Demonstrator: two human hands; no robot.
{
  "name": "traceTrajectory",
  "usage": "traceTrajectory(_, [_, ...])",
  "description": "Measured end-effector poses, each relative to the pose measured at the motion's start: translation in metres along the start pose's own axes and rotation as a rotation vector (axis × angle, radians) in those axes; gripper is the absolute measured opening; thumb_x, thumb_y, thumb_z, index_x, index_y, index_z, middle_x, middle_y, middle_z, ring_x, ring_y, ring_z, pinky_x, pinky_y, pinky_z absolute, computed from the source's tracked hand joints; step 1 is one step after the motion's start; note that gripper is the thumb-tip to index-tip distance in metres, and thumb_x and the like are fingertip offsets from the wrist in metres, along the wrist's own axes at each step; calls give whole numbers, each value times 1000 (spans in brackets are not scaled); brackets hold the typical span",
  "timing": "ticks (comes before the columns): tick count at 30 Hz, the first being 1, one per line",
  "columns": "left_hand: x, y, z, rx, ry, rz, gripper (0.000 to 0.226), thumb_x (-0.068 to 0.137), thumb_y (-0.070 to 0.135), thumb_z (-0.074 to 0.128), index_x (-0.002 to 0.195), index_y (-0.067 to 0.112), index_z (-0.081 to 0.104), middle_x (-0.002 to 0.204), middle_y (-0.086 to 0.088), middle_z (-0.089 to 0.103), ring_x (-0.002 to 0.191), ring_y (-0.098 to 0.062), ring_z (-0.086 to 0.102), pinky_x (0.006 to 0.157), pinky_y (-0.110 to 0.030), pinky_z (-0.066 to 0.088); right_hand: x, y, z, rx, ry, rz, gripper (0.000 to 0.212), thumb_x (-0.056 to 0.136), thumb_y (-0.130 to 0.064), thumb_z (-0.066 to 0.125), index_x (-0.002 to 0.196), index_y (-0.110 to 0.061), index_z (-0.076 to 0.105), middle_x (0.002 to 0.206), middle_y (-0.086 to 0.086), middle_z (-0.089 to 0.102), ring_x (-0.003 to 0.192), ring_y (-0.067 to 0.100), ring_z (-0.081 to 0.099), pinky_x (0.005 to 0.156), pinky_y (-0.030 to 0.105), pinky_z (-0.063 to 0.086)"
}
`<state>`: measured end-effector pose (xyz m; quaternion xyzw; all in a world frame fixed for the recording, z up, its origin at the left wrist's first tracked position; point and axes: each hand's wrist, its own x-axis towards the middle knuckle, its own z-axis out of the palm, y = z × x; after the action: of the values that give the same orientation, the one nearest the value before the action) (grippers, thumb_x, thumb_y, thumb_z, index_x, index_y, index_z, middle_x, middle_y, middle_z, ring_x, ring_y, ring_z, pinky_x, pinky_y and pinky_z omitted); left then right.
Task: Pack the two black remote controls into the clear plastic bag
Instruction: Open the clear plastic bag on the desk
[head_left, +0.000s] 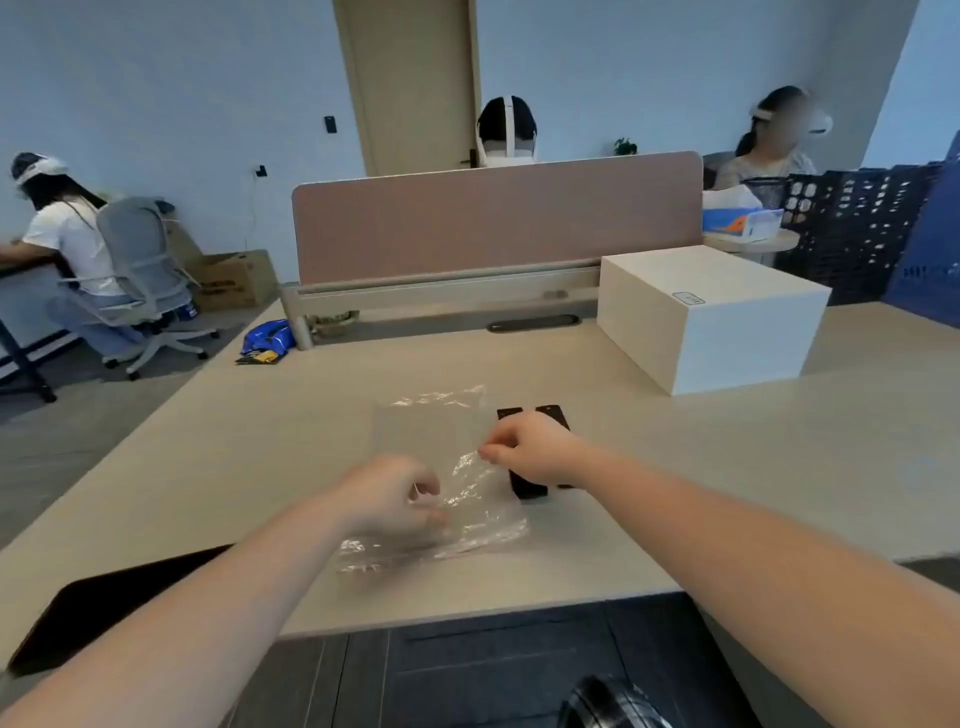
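A clear plastic bag (431, 441) lies flat on the beige table (727, 467), crinkled at its near end. My left hand (389, 499) pinches the bag's near edge. My right hand (530, 447) pinches the same end a little further right, lifting the film slightly. Two black remote controls lie side by side just right of the bag, mostly hidden under my right hand: the left one (527, 488) shows at both ends, the right one (551, 414) mainly at its far tip.
A white box (711, 317) stands on the table at the back right. A pink divider (493, 218) closes the far edge. A blue packet (267, 340) lies at the far left corner. A dark flat object (104, 603) sits at the near left edge. People sit behind.
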<state>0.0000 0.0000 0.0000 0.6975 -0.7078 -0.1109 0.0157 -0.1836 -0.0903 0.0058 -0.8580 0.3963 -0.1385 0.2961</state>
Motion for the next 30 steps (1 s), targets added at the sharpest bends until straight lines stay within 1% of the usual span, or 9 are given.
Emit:
traceTrajectory(4, [-10,9,12,65,-105,7,62,61,66,68,108,27,60,110,7,64,100,-17,59,89,-38,51,-16,-2,8,54,-25,-17,22,91,-25,58,93,-8,71,67,-7,57,67,9,53,62,18,41])
traceTrajectory(6, [-10,13,19,103,-78,35,53,68,62,65,103,22,61,105,2,66,95,-21,60,84,-39,52,-21,-3,10,82,-32,-14,20,91,-25,59,90,-9,71,64,-10,54,62,4,50,59,15,40])
traceTrajectory(10, [-7,17,31,126,46,44,23,87,36,50,89,17,63,98,-5,68,92,-29,61,76,-39,51,-31,-2,12,110,-20,6,24,90,-29,60,73,-12,67,70,4,60,67,15,53,65,25,44])
traceTrajectory(13, [-5,20,37,150,103,8,24,89,29,44,83,16,62,95,-9,68,90,-32,60,72,-38,48,-41,3,16,190,-69,72,33,89,-34,60,64,-12,64,59,1,57,55,11,51,58,21,43])
traceTrajectory(18, [-4,23,29,-168,193,-63,21,90,32,52,92,21,69,93,-1,70,91,-23,60,71,-30,42,-45,18,30,400,-179,228,25,90,-30,61,90,-6,70,74,2,67,58,11,58,52,20,48])
traceTrajectory(21, [0,23,29,-371,252,-119,22,88,30,56,68,27,65,65,7,60,77,-21,58,69,-32,44,-40,22,36,633,-135,257,23,89,-28,62,104,-10,65,89,6,70,64,13,63,53,20,50])
traceTrajectory(23, [3,24,32,-446,290,-136,24,87,29,58,64,24,63,59,6,57,72,-22,57,70,-34,46,-34,21,40,809,-121,263,26,89,-27,64,109,-10,63,90,9,69,68,14,64,54,21,54])
traceTrajectory(28, [9,24,38,-440,301,-115,15,85,30,61,92,20,69,91,-2,72,88,-20,63,84,-37,52,-21,24,51,936,29,288,16,90,-21,63,87,-6,69,79,11,69,67,17,66,61,29,58])
traceTrajectory(30, [9,25,40,-460,317,-105,14,83,29,65,96,25,66,91,3,69,87,-17,63,84,-36,53,-22,29,50,977,63,282,12,89,-14,64,85,-4,68,78,12,67,67,16,66,60,27,59])
